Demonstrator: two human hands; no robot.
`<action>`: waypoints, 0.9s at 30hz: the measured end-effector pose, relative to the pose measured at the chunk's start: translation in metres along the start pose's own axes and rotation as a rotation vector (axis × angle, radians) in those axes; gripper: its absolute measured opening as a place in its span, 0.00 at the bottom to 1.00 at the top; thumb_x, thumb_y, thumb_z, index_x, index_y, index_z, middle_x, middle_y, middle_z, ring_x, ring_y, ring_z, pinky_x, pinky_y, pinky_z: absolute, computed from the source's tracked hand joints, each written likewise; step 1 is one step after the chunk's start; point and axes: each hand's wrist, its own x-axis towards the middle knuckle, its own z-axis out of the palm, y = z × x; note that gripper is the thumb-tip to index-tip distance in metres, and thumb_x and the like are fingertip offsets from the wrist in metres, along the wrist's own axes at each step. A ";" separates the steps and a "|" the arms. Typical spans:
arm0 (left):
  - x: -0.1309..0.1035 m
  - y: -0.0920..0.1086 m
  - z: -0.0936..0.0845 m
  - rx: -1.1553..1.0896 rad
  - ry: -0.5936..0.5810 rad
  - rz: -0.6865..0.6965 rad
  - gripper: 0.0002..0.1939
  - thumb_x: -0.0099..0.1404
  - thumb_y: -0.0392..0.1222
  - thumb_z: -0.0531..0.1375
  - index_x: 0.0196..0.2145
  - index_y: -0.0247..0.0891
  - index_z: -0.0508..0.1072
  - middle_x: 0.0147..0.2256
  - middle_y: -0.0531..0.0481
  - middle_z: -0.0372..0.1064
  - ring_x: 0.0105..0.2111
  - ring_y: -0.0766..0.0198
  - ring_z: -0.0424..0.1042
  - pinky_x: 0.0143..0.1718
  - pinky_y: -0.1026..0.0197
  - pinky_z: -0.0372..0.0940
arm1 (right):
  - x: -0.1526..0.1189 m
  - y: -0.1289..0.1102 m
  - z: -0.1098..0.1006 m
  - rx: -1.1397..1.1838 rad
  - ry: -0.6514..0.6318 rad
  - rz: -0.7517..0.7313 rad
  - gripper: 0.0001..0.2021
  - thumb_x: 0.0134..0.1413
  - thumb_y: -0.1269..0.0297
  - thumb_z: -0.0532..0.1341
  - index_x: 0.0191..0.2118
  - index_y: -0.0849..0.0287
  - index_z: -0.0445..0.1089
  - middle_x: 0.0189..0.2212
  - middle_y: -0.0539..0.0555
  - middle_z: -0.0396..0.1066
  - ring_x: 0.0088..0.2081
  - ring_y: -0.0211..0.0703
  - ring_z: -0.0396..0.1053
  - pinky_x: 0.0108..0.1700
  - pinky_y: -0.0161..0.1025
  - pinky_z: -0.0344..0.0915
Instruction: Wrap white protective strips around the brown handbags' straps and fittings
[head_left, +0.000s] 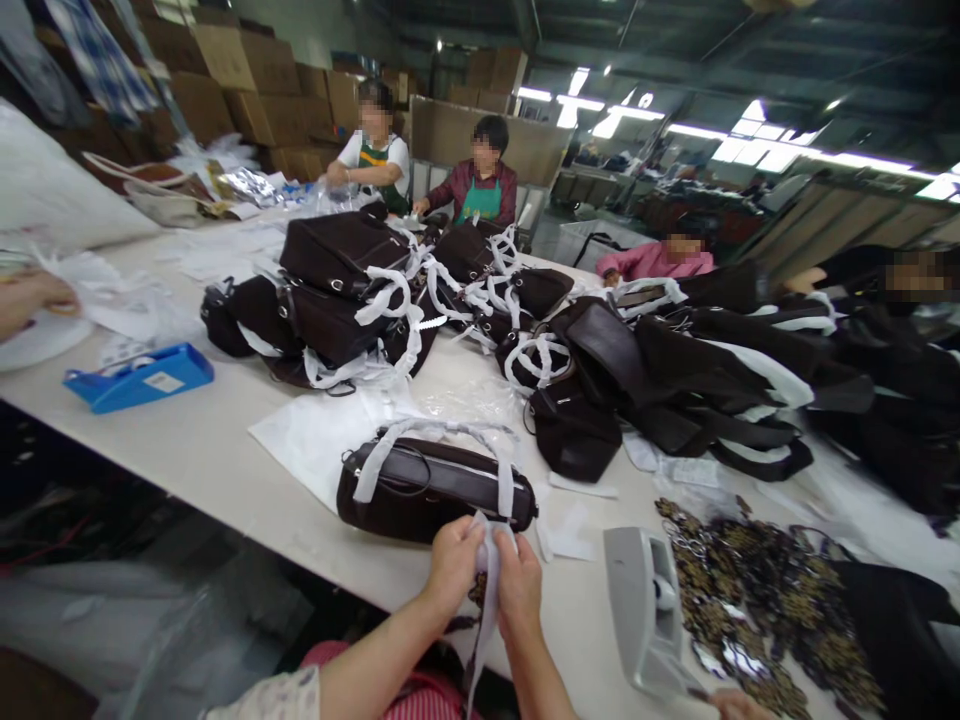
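Both of my hands meet at the table's near edge, right in front of a dark brown handbag (442, 490) lying on the table. My left hand (455, 562) pinches a white tissue-like strip (489, 590) between thumb and fingers. Closed on the same strip from the other side is my right hand (517, 580). The strip hangs down below the hands toward my lap. A bronze-coloured ornament (478, 588) shows beside it under my left fingers; how it is attached is hidden. White wrapping covers the bag's handles (442, 428), and a thin black cord lies over its top.
A grey tape dispenser (645, 600) stands right, beside a heap of bronze ornaments (757, 600). Another person's hand (739, 703) is near it. A blue tape dispenser (142, 378) sits left, near another person's hand (45, 300). Piled dark bags (337, 250) and several people are beyond.
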 end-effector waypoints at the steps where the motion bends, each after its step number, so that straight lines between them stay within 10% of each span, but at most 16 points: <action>1: 0.003 0.001 -0.001 0.031 -0.004 0.007 0.14 0.53 0.51 0.56 0.21 0.36 0.67 0.20 0.55 0.60 0.23 0.68 0.57 0.26 0.65 0.52 | 0.001 0.002 0.002 0.008 0.012 -0.003 0.17 0.49 0.50 0.58 0.33 0.61 0.72 0.22 0.48 0.72 0.27 0.44 0.67 0.29 0.36 0.63; 11: 0.016 -0.002 0.000 0.148 -0.047 -0.104 0.11 0.51 0.35 0.57 0.32 0.31 0.76 0.28 0.48 0.75 0.28 0.62 0.71 0.28 0.65 0.61 | -0.006 0.017 0.006 0.059 0.005 -0.036 0.19 0.45 0.48 0.62 0.36 0.59 0.73 0.27 0.51 0.76 0.32 0.48 0.70 0.34 0.38 0.66; 19: 0.018 -0.008 0.000 0.473 0.070 0.047 0.10 0.58 0.41 0.56 0.28 0.34 0.75 0.30 0.44 0.74 0.32 0.57 0.71 0.34 0.60 0.58 | 0.002 -0.003 -0.013 0.397 -0.422 0.275 0.29 0.41 0.42 0.64 0.41 0.63 0.73 0.33 0.59 0.78 0.37 0.55 0.74 0.39 0.45 0.68; 27: 0.016 -0.006 0.004 0.592 0.108 0.169 0.10 0.61 0.41 0.52 0.27 0.37 0.70 0.29 0.47 0.70 0.31 0.61 0.67 0.35 0.62 0.57 | 0.010 0.012 0.005 -0.079 -0.090 -0.174 0.25 0.52 0.42 0.51 0.37 0.60 0.70 0.34 0.58 0.76 0.39 0.52 0.71 0.44 0.44 0.65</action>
